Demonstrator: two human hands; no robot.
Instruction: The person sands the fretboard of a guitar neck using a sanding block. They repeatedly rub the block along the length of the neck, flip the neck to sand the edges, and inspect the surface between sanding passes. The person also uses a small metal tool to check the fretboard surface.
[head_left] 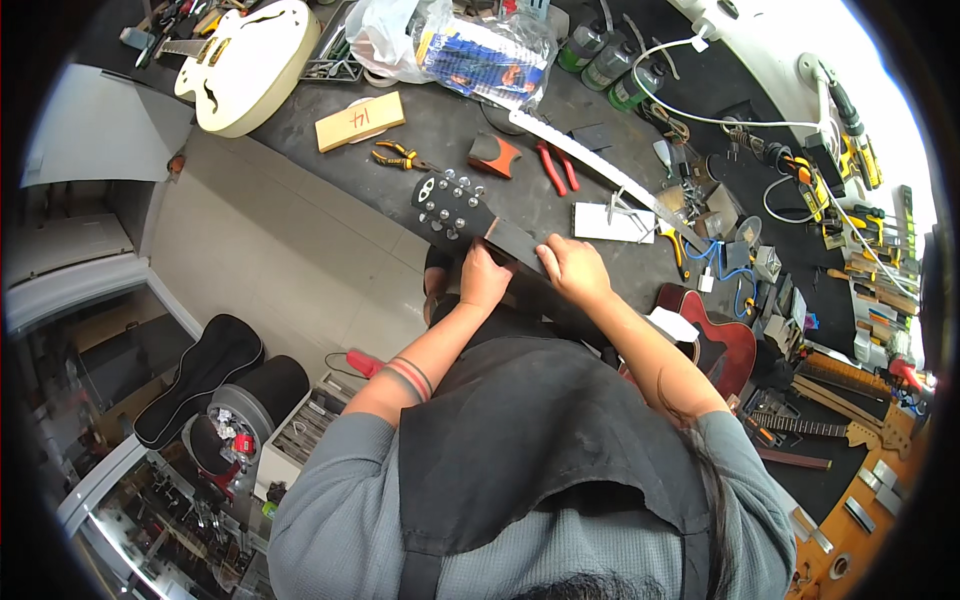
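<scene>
A guitar lies slantwise in front of me, its black headstock (452,207) with several silver tuners pointing to the upper left. Its dark neck (518,248) runs back toward a red body (728,350), partly covered by my right arm. Just below the headstock, my left hand (484,277) is closed around the near edge of the neck. Further along, my right hand (575,269) grips the neck's dark upper face, fingers curled and thumb toward the headstock. Whether a separate flat dark block lies under that hand, I cannot tell.
Yellow-handled pliers (402,157), a wooden block (360,122), a black-and-orange block (494,155), red-handled pliers (557,168) and a long white ruler-like strip (590,160) lie on the dark bench. A cream guitar (250,70) stands far left. A black guitar case (205,380) rests on the floor.
</scene>
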